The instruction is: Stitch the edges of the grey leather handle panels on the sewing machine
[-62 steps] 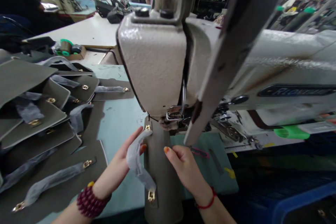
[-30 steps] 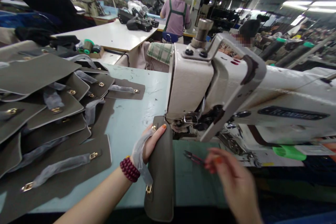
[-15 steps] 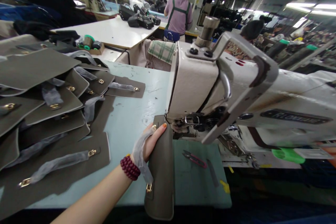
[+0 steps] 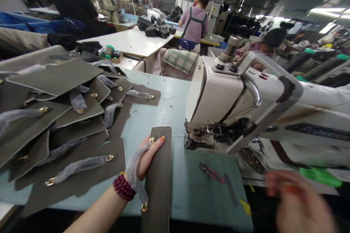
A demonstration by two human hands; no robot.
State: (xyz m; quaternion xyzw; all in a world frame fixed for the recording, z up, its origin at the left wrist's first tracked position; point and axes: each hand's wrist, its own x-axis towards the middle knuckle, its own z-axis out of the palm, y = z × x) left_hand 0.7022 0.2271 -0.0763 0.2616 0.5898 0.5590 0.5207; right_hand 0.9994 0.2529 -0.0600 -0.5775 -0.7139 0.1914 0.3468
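My left hand [image 4: 146,158], with a dark red beaded bracelet [image 4: 124,186] at the wrist, grips a grey-brown panel [image 4: 160,174] with its thumb on top. The panel's translucent wrapped strap [image 4: 133,171] passes over the back of the hand. The panel stands apart from the sewing machine [image 4: 213,94], to its left. My right hand [image 4: 295,196] is at the lower right, smeared by motion, below the machine arm; its finger shape is unclear. Pink-handled thread snips [image 4: 211,173] lie on the light blue table [image 4: 188,204].
Similar panels [image 4: 54,78] with wrapped straps are piled at the left. A grey strip [image 4: 231,190] lies beside the snips. Behind are a white table [image 4: 117,40], thread spools [image 4: 109,51] and people seated at work. A green object [image 4: 319,177] is at the right.
The panel in my left hand has moved left, away from the machine head. My right hand has come into view at the lower right. The camera view has shifted.
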